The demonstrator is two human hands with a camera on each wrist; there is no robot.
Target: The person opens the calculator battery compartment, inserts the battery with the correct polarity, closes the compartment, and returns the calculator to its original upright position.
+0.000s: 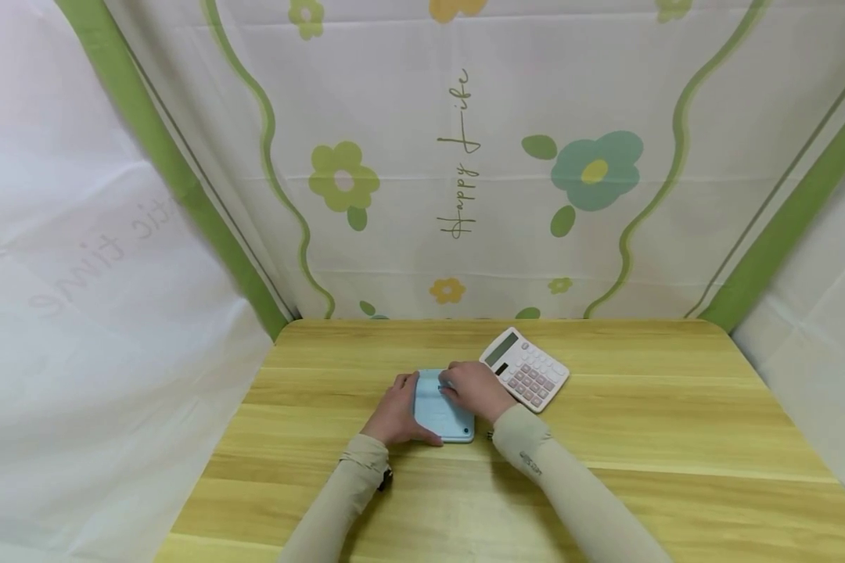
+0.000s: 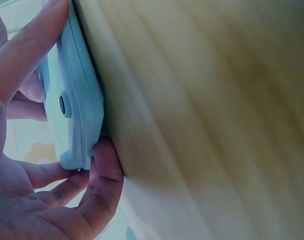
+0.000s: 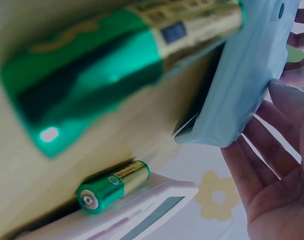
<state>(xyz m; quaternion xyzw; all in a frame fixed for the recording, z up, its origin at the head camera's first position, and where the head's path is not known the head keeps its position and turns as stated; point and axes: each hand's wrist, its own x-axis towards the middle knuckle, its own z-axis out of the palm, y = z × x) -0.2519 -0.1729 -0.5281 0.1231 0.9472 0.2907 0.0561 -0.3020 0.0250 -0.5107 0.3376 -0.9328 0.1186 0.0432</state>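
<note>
A light-blue calculator point(image 1: 445, 418) lies face down on the wooden table, its back showing a small dark round spot near one corner. My left hand point(image 1: 396, 414) grips its left side, thumb at the near edge and fingers curled round the far part, as the left wrist view shows. Over the calculator's upper back, my right hand point(image 1: 475, 387) pinches a small light-blue piece point(image 1: 443, 385) between thumb and fingers; most of that piece is hidden. Close to the right wrist camera is a green-and-gold battery point(image 3: 157, 55). A second battery point(image 3: 114, 185) lies nearer the other calculator.
A pale pink-and-white calculator point(image 1: 531, 371) lies face up just right of my right hand, keys and display visible. The wooden table point(image 1: 676, 438) extends to both sides. A white flowered curtain point(image 1: 479, 258) hangs behind its far edge, with cloth walls at left and right.
</note>
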